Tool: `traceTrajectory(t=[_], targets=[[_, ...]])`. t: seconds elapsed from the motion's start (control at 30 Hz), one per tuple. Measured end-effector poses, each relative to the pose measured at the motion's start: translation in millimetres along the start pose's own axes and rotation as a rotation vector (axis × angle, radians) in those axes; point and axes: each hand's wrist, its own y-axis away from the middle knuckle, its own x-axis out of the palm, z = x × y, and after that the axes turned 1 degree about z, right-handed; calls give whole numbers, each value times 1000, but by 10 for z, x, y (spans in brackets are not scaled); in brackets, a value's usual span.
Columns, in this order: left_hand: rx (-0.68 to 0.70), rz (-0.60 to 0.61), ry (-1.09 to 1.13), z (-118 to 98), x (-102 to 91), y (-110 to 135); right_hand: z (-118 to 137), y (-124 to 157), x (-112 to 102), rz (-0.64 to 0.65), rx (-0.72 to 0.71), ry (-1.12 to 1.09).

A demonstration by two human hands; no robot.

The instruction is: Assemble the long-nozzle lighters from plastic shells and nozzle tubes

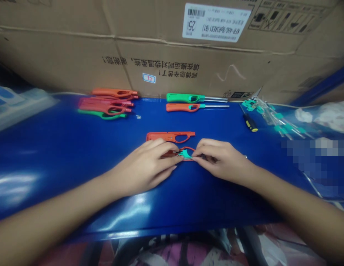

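Note:
On the blue table, an orange gas lighter (191, 149) lies between my two hands with its inside exposed. A teal trigger (185, 154) sits in its finger loop. My left hand (149, 162) is closed on the lighter's body, fingertips beside the trigger. From the other side, my right hand (222, 157) pinches the lighter near its front end, thumb and fingertips close together. My fingers hide much of the lighter, and a metal tip shows past the right hand. Just behind lies another orange shell half (172, 137), partly covered by my left fingers.
Several red, orange and green shells (105, 105) are piled at back left. Green (185, 97) and orange lighters (183, 107) with metal tubes lie before the cardboard box (86, 48). A screwdriver (250, 123) and teal-and-metal parts (277, 116) are at right.

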Motion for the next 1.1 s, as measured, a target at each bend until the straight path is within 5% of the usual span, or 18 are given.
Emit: traceTrajectory(t=[0.6, 1.1], targets=[[-5, 9, 16, -22, -6, 3, 1, -25, -55, -76, 89, -75], [-70, -8, 190, 21, 44, -14, 5, -32, -76, 6, 75, -44]])
